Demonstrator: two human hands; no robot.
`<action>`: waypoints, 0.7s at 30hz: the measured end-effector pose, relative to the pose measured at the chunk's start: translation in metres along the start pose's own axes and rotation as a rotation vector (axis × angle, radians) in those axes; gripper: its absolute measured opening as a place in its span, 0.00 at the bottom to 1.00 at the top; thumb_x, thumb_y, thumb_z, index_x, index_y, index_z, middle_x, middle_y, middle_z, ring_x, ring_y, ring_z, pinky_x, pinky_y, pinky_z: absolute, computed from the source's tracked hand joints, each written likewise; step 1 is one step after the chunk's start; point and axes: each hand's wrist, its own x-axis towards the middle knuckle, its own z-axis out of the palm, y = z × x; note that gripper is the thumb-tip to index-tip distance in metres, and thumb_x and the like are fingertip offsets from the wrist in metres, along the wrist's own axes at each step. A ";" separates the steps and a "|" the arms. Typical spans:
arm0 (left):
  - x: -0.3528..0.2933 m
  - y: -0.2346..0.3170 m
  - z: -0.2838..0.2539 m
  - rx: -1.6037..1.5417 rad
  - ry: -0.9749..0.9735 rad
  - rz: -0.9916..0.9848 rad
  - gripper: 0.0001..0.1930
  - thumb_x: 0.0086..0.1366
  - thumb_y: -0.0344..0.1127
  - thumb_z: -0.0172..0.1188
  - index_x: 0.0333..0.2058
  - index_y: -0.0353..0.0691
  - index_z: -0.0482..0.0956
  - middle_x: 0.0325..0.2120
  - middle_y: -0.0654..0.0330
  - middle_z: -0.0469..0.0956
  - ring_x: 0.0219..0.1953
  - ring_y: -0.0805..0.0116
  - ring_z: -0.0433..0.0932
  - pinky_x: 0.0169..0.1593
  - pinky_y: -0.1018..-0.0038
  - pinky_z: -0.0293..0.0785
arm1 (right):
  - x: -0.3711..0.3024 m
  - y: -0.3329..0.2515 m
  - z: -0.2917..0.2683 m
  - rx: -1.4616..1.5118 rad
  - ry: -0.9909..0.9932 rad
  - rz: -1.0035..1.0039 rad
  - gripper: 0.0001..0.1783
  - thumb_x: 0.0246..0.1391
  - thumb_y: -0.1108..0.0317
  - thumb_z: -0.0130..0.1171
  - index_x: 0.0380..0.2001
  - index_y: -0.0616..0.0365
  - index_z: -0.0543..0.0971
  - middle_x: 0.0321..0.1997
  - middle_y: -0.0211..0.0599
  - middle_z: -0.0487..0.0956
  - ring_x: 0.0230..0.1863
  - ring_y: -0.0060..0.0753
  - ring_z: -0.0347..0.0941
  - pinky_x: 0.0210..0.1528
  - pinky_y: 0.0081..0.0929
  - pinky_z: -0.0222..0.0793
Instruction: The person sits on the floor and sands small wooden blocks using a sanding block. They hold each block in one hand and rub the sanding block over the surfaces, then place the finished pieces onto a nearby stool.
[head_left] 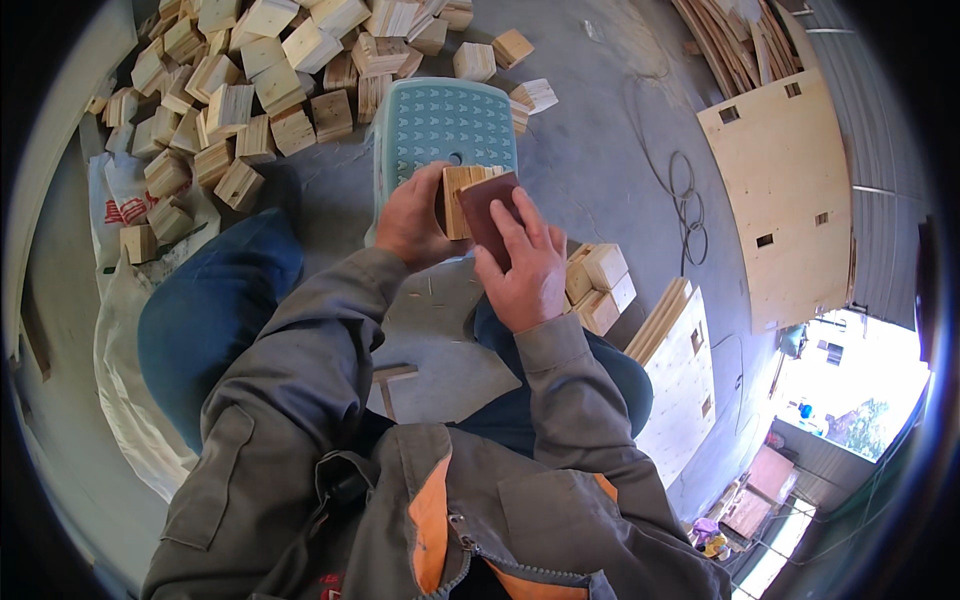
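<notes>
My left hand (pixel 412 220) grips a wooden block (pixel 453 204) from its left side, over the near edge of a blue-green plastic stool (pixel 440 120). In my right hand (pixel 525 260) is a flat, dark reddish-brown sanding block (pixel 490 212), its fingers spread along the outer face. The sanding block lies against the right side of the wooden block and hides part of it. Raised bumps cover the stool's top.
A big heap of wooden blocks (pixel 270 75) covers the floor at far left, some on a white sack (pixel 125 220). More blocks (pixel 603 275) are stacked beside my right knee. Notched plywood panels (pixel 790 190) and a looped cable (pixel 690 205) lie to the right.
</notes>
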 end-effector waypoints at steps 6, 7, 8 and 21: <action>0.003 0.009 -0.001 0.016 -0.022 -0.030 0.52 0.42 0.43 0.88 0.65 0.42 0.68 0.57 0.47 0.79 0.58 0.40 0.79 0.61 0.53 0.77 | 0.087 0.019 0.033 -0.130 -0.001 0.170 0.32 0.54 0.58 0.70 0.65 0.41 0.83 0.77 0.32 0.73 0.62 0.53 0.74 0.69 0.50 0.70; 0.004 0.013 0.000 0.019 -0.020 -0.041 0.52 0.42 0.43 0.88 0.66 0.42 0.67 0.57 0.47 0.79 0.58 0.40 0.79 0.61 0.53 0.77 | 0.098 0.018 0.032 -0.151 -0.031 0.214 0.32 0.55 0.57 0.70 0.65 0.40 0.83 0.77 0.31 0.72 0.62 0.53 0.73 0.69 0.50 0.70; 0.004 0.013 0.000 0.012 -0.026 -0.046 0.53 0.42 0.43 0.88 0.66 0.43 0.67 0.57 0.48 0.78 0.59 0.41 0.79 0.62 0.54 0.77 | 0.110 0.016 0.034 -0.164 -0.064 0.250 0.32 0.55 0.56 0.69 0.66 0.39 0.82 0.78 0.30 0.72 0.63 0.53 0.73 0.69 0.49 0.70; -0.001 0.004 0.002 0.103 -0.003 -0.031 0.50 0.46 0.47 0.84 0.65 0.43 0.66 0.58 0.50 0.76 0.59 0.42 0.77 0.64 0.54 0.74 | -0.053 -0.009 -0.008 -0.135 0.016 0.078 0.37 0.52 0.64 0.73 0.68 0.53 0.79 0.77 0.51 0.69 0.67 0.53 0.73 0.68 0.50 0.66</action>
